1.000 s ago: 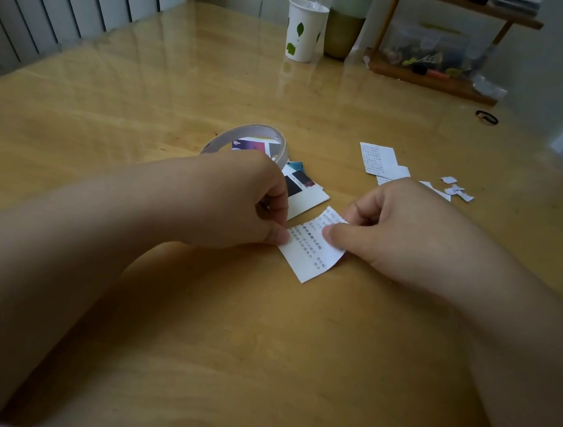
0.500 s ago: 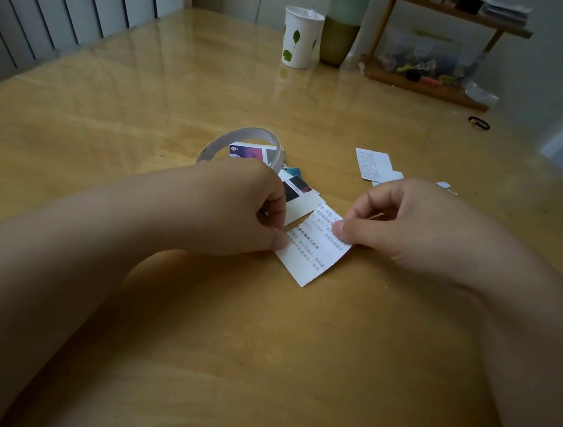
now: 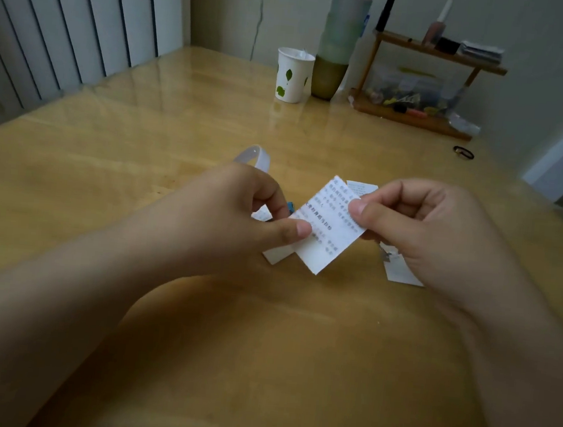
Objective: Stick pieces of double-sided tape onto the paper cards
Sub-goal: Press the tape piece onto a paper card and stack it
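The left hand [image 3: 238,216] pinches the left edge of the printed paper card [image 3: 327,228] w/ thumb on top. The right hand [image 3: 419,226] pinches its right edge. The tape roll [image 3: 254,157] lies behind the left grip, on the table [image 3: 260,349].

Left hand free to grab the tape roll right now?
Probably not: the left hand is pinching the printed paper card together with the right hand. The tape roll lies just beyond its knuckles, unobstructed once it lets go.

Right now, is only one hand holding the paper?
No, the left hand and the right hand each pinch a side of the paper.
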